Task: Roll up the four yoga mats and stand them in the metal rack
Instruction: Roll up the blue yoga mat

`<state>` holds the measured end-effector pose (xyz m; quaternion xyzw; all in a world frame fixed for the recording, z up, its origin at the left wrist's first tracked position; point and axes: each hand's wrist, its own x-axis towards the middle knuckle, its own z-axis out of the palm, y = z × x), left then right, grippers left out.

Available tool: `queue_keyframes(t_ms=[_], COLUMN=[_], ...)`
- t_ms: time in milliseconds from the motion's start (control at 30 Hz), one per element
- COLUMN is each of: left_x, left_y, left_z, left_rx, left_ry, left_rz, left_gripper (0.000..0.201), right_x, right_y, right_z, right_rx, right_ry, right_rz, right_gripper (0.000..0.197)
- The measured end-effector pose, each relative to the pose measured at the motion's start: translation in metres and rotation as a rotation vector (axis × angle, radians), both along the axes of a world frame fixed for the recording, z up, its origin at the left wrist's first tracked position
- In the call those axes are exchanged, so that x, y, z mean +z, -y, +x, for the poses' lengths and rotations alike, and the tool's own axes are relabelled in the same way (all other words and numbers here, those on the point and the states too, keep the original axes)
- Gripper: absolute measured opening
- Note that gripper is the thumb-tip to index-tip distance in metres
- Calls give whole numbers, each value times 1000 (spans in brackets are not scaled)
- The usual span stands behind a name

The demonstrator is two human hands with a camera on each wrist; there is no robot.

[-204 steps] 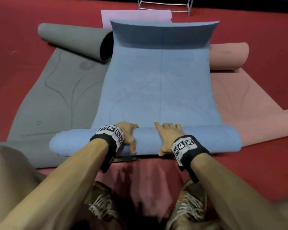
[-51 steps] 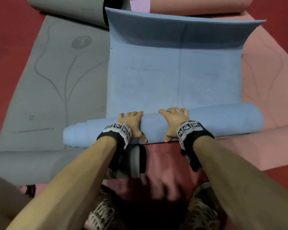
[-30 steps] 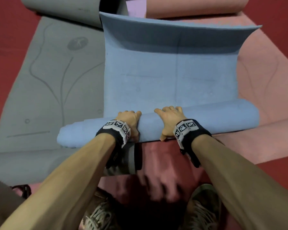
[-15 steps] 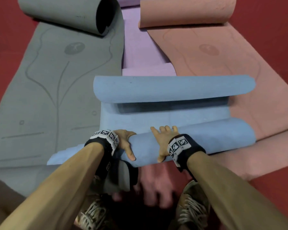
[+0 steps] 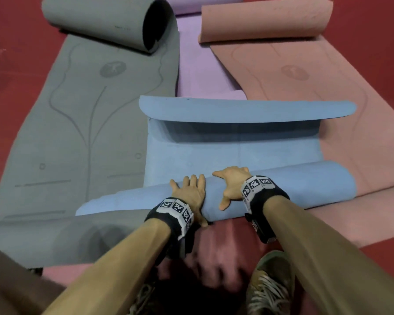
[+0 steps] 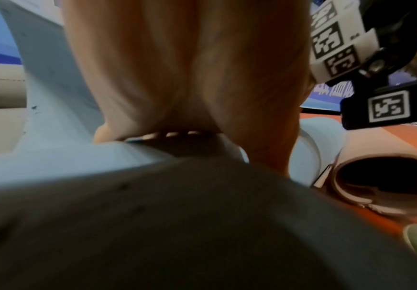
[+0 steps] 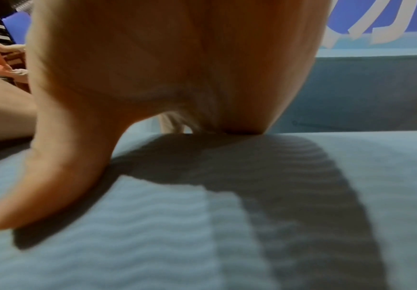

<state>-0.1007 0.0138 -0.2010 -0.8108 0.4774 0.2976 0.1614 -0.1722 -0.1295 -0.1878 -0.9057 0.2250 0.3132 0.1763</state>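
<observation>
The blue yoga mat (image 5: 232, 155) lies half rolled on the floor, and its thick roll (image 5: 305, 185) runs across in front of me. Its far end (image 5: 246, 110) has curled back over toward me. My left hand (image 5: 189, 189) lies flat on top of the roll, fingers straight. My right hand (image 5: 232, 185) presses the roll beside it, fingers draped over the top and thumb spread on the near side. In the right wrist view the palm (image 7: 165, 68) sits on the ribbed blue mat (image 7: 227, 215). The metal rack is out of view.
A grey mat (image 5: 77, 133) lies to the left with its far end rolled (image 5: 105, 21). A salmon mat (image 5: 305, 87) lies to the right, its far end curled (image 5: 264, 19). A lilac mat (image 5: 198, 64) shows between them. My shoes (image 5: 268, 280) stand on the red floor.
The blue mat's raised far end has flopped over toward me. The roll has grown and moved forward. My left hand has shifted from the roll's near side onto its top.
</observation>
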Motion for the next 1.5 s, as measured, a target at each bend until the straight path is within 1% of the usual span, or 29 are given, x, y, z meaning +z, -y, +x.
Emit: queue_keyframes(t_ms=[67, 133, 167, 200, 267, 300, 333, 433, 533, 567, 600, 633, 700, 767, 833, 900, 1000, 1033, 1100, 1167, 1233, 1333, 1367, 1400, 1433, 1500], left_x=[2, 7, 9, 11, 12, 12, 11, 8, 7, 7, 8, 7, 4, -1, -4, -1, 6, 8, 8, 13, 20, 29, 30, 30, 29, 23], left_y=[3, 11, 15, 19, 25, 27, 27, 25, 21, 20, 19, 19, 20, 21, 25, 31, 37, 38, 37, 36, 35, 28, 24, 21, 19, 15], left_z=[10, 24, 33, 40, 50, 52, 52, 53, 48, 44, 40, 35, 27, 25, 28, 37, 46, 48, 51, 54, 60, 65, 65, 63, 61, 51], left_rx=[29, 91, 112, 129, 152, 156, 160, 184, 171, 157, 142, 125, 102, 80, 77, 83, 83, 78, 83, 98, 108, 164, 179, 187, 184, 119], left_ry=[-11, -103, -164, -218, -293, -311, -317, -287, -182, -135, -91, -54, -7, 46, 90, 73, 8, -1, -11, -40, -115, -364, -411, -408, -370, -224], left_rz=[-40, -64, -62, -55, -43, -44, -48, -107, -241, -256, -239, -197, -96, -48, -52, -53, -58, -75, -114, -117, -86, 58, 96, 103, 90, 62], left_gripper=[122, 101, 95, 91, 86, 86, 89, 106, 99, 99, 102, 111, 133, 143, 142, 135, 122, 118, 112, 106, 93, 74, 74, 77, 84, 107], right_x=[-3, -2, -1, -1, -4, -6, -9, -14, -13, -11, -9, -8, -7, -8, -10, -13, -19, -22, -22, -17, -11, -8, -7, -7, -7, -6], right_y=[2, 4, 4, 3, -2, -4, -4, 4, 20, 25, 30, 34, 37, 34, 30, 23, 10, 8, 8, 12, 12, 5, 2, 0, 0, 2], right_z=[-8, -20, -26, -31, -39, -41, -41, -33, -16, -9, -2, 4, 9, 5, -5, -16, -26, -27, -23, -19, -14, -10, -9, -10, -10, -8], right_rx=[-53, -77, -62, -28, 73, 102, 109, 83, 32, 18, 9, 3, -1, -3, -18, -10, 82, 96, 96, 96, 118, 152, 156, 153, 142, 116], right_ry=[93, 173, 179, 158, 81, 65, 72, 116, 95, 80, 66, 55, 54, 92, 161, 210, 183, 184, 218, 219, 174, 104, 89, 77, 69, 59], right_rz=[-18, -54, -87, -121, -199, -232, -249, -230, -155, -129, -107, -92, -83, -108, -146, -193, -339, -379, -401, -381, -338, -227, -196, -168, -149, -129], right_gripper=[108, 99, 97, 102, 122, 129, 131, 128, 125, 124, 125, 125, 126, 124, 117, 114, 132, 132, 127, 121, 116, 110, 109, 108, 108, 109])
